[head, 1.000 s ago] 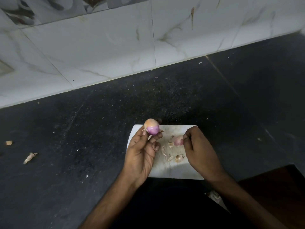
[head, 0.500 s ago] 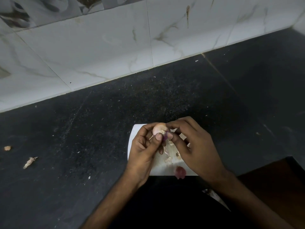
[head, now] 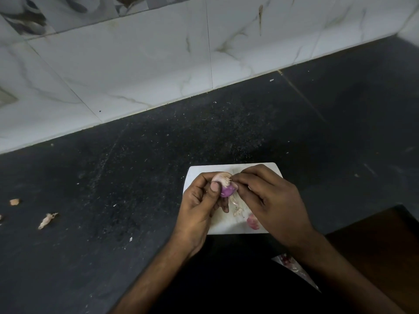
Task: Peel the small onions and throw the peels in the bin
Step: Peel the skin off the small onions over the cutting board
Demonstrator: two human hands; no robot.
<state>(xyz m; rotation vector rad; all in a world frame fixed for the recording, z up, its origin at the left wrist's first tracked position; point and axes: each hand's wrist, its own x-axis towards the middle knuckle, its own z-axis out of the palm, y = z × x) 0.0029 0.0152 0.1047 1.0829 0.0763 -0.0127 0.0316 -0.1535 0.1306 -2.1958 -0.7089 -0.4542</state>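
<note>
Loose peels (head: 47,220) lie far left on the desk (head: 136,177), unbinned. My left hand (head: 199,205) clamps the small onion (head: 224,186) above the white board (head: 226,227); it looks half bared, purple below. My right hand (head: 272,198) pinches its dry skin. No bin in view.

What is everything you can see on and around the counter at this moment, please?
small onion: one, purple with pale skin partly on, held above the board
cutting board: one, white, near counter edge
peels: a few, pale and one pink, on the board
loose scraps: about three, tan, on the counter far left
counter: one, black speckled
wall tiles: white marbled, behind the counter
left hand: grips the onion
right hand: pinches skin at the onion's top
</note>
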